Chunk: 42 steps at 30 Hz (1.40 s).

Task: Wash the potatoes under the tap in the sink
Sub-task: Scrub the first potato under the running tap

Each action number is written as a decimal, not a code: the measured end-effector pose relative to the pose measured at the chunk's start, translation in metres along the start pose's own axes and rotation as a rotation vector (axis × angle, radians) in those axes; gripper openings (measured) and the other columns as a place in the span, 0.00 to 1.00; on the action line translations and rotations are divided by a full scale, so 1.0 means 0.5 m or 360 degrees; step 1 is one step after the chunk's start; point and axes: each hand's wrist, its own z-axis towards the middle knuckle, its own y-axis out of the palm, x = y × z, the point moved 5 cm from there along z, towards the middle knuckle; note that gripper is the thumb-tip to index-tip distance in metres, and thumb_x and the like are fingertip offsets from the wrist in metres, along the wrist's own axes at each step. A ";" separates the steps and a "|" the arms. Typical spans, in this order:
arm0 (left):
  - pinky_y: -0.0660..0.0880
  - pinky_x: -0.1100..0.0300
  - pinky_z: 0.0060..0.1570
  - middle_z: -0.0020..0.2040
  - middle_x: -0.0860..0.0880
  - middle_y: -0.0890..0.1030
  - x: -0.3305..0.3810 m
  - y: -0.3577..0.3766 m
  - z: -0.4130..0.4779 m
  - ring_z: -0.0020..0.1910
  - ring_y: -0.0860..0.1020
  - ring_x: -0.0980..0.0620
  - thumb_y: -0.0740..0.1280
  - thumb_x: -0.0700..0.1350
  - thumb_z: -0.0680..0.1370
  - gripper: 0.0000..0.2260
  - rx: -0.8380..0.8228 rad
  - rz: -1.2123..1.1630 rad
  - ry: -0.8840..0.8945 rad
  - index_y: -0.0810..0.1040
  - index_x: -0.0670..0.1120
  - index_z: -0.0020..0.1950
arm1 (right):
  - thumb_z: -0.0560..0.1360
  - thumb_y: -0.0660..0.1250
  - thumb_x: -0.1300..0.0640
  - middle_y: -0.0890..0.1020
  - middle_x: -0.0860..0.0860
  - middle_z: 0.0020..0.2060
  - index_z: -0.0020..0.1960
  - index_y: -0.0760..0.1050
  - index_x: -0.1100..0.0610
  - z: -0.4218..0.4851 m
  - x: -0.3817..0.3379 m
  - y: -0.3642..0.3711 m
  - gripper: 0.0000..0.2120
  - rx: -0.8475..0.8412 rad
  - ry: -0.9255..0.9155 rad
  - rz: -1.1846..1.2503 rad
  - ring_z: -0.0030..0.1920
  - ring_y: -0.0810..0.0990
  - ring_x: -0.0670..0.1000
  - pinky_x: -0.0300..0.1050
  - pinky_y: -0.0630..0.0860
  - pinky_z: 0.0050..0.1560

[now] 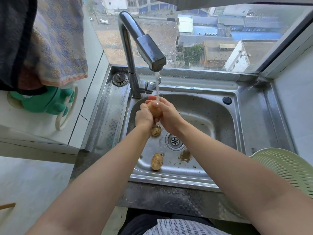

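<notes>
Bare left hand [144, 116] and right hand [167, 114], bare forearms [211, 150], checked shirt [183, 226], dark trousers [140, 221]

Head-worn wide view, steeply down, close over sink [211, 106]

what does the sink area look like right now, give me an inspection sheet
surface: stainless steel sink, wet; brown dirt patch beside the round drain
job's things: chrome tap running; brown held potato under its stream; muddy far loose potato below the hands; muddy near loose potato towards the front wall
clutter: round metal strainer plug on the rim; pale green slotted colander at right
hands: left hand and right hand both grip the held potato
cables: nothing seen
surroundings: patterned towel, green rubber glove at left; window behind
</notes>
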 end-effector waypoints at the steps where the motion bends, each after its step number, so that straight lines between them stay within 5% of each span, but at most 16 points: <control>1: 0.66 0.61 0.26 0.31 0.43 0.76 -0.003 0.000 -0.006 0.26 0.71 0.50 0.47 0.57 0.83 0.27 -0.0030 0.0025 0.0005 0.76 0.38 0.58 | 0.79 0.61 0.60 0.81 0.52 0.45 0.55 0.76 0.57 0.002 0.004 -0.002 0.07 0.0078 0.0019 0.0016 0.40 0.78 0.48 0.37 0.70 0.28; 3: 0.76 0.55 0.33 0.38 0.39 0.80 -0.001 0.013 -0.021 0.33 0.77 0.48 0.49 0.65 0.80 0.33 -0.0113 0.0069 0.0105 0.78 0.37 0.57 | 0.81 0.60 0.58 0.80 0.51 0.38 0.47 0.76 0.57 0.006 0.012 -0.004 0.08 0.0320 0.0066 0.0048 0.37 0.78 0.49 0.38 0.72 0.27; 6: 0.78 0.41 0.53 0.54 0.36 0.82 -0.002 0.026 -0.017 0.53 0.81 0.37 0.56 0.76 0.65 0.45 -0.0104 0.0153 0.0258 0.77 0.38 0.60 | 0.83 0.55 0.56 0.80 0.54 0.37 0.47 0.76 0.60 0.020 0.021 -0.010 0.14 0.0483 0.0107 0.0182 0.41 0.79 0.52 0.48 0.80 0.41; 8: 0.77 0.39 0.53 0.53 0.35 0.82 -0.005 0.025 0.009 0.54 0.80 0.34 0.53 0.74 0.64 0.42 -0.0033 0.0185 0.0313 0.77 0.40 0.57 | 0.84 0.52 0.58 0.82 0.57 0.45 0.58 0.75 0.64 0.020 0.022 -0.014 0.15 0.0409 0.0103 0.0227 0.46 0.80 0.53 0.53 0.80 0.50; 10: 0.75 0.35 0.55 0.53 0.34 0.81 0.001 0.014 0.024 0.54 0.79 0.31 0.48 0.70 0.66 0.36 0.0039 0.0159 0.0313 0.77 0.45 0.56 | 0.82 0.53 0.63 0.81 0.58 0.51 0.64 0.71 0.64 0.015 0.016 -0.011 0.14 0.0198 0.0080 0.0398 0.49 0.80 0.53 0.47 0.78 0.46; 13: 0.74 0.34 0.57 0.53 0.35 0.80 0.000 0.013 0.028 0.55 0.79 0.31 0.46 0.65 0.67 0.31 0.0027 0.0179 0.0326 0.75 0.49 0.55 | 0.80 0.57 0.66 0.81 0.55 0.47 0.58 0.73 0.59 0.012 0.011 -0.002 0.10 0.0084 0.0087 0.0470 0.43 0.80 0.50 0.43 0.73 0.41; 17: 0.74 0.36 0.56 0.54 0.34 0.79 -0.004 0.028 0.006 0.55 0.79 0.31 0.46 0.62 0.75 0.25 -0.0035 0.0169 0.0343 0.72 0.45 0.55 | 0.81 0.61 0.61 0.83 0.52 0.40 0.51 0.75 0.58 0.024 0.012 -0.014 0.04 0.0372 0.0046 0.0333 0.36 0.82 0.46 0.41 0.80 0.35; 20: 0.73 0.35 0.59 0.54 0.32 0.79 0.004 0.027 0.013 0.55 0.79 0.31 0.48 0.56 0.80 0.22 -0.0041 0.0011 0.0297 0.73 0.42 0.56 | 0.82 0.58 0.64 0.83 0.55 0.47 0.56 0.73 0.59 0.024 0.004 -0.006 0.07 0.0156 0.0043 0.0542 0.45 0.82 0.49 0.43 0.82 0.45; 23: 0.71 0.34 0.61 0.46 0.38 0.76 0.010 0.019 0.027 0.46 0.74 0.43 0.49 0.53 0.80 0.18 -0.0014 -0.0042 0.0249 0.75 0.44 0.52 | 0.79 0.56 0.71 0.81 0.58 0.53 0.60 0.71 0.59 0.016 -0.013 0.001 0.14 -0.0062 0.0077 0.0764 0.52 0.80 0.53 0.46 0.79 0.54; 27: 0.74 0.37 0.53 0.43 0.41 0.75 0.010 0.020 0.034 0.44 0.72 0.45 0.49 0.53 0.79 0.15 -0.0039 0.0014 0.0262 0.72 0.50 0.42 | 0.78 0.58 0.71 0.82 0.56 0.47 0.56 0.74 0.59 0.017 -0.019 0.000 0.12 0.0004 0.0064 0.0764 0.46 0.82 0.52 0.44 0.82 0.48; 30: 0.73 0.54 0.36 0.40 0.41 0.74 0.008 0.020 0.030 0.38 0.72 0.46 0.49 0.53 0.80 0.17 -0.0070 0.0034 0.0249 0.72 0.46 0.44 | 0.80 0.62 0.66 0.81 0.56 0.44 0.54 0.74 0.61 0.021 -0.012 -0.003 0.06 0.0243 0.0019 0.0634 0.41 0.81 0.51 0.41 0.81 0.37; 33: 0.63 0.69 0.18 0.35 0.43 0.71 -0.003 0.013 0.044 0.28 0.68 0.50 0.48 0.50 0.82 0.16 -0.0101 -0.0056 0.0127 0.72 0.43 0.47 | 0.80 0.57 0.69 0.80 0.58 0.51 0.57 0.73 0.60 0.013 -0.013 0.005 0.10 0.0037 0.0045 0.0772 0.50 0.80 0.52 0.41 0.82 0.43; 36: 0.60 0.70 0.16 0.32 0.44 0.71 -0.014 -0.002 0.056 0.23 0.67 0.52 0.46 0.53 0.83 0.21 -0.0075 -0.0119 0.0008 0.73 0.42 0.47 | 0.78 0.54 0.75 0.77 0.59 0.60 0.61 0.72 0.58 0.002 -0.016 0.011 0.19 -0.0228 0.0128 0.0839 0.57 0.77 0.54 0.45 0.79 0.56; 38: 0.61 0.69 0.17 0.32 0.44 0.72 -0.018 -0.002 0.060 0.22 0.67 0.51 0.47 0.54 0.82 0.22 -0.0066 -0.0089 0.0004 0.73 0.43 0.42 | 0.78 0.57 0.73 0.79 0.58 0.56 0.59 0.73 0.60 0.003 -0.011 0.011 0.15 -0.0114 0.0121 0.0721 0.55 0.78 0.54 0.46 0.78 0.57; 42: 0.63 0.64 0.23 0.35 0.43 0.72 -0.023 0.008 0.050 0.27 0.67 0.51 0.48 0.54 0.81 0.19 -0.0124 0.0001 0.0060 0.72 0.43 0.43 | 0.78 0.64 0.67 0.81 0.57 0.45 0.58 0.74 0.65 0.016 -0.006 -0.006 0.09 0.0426 0.0114 0.0526 0.43 0.81 0.51 0.40 0.82 0.40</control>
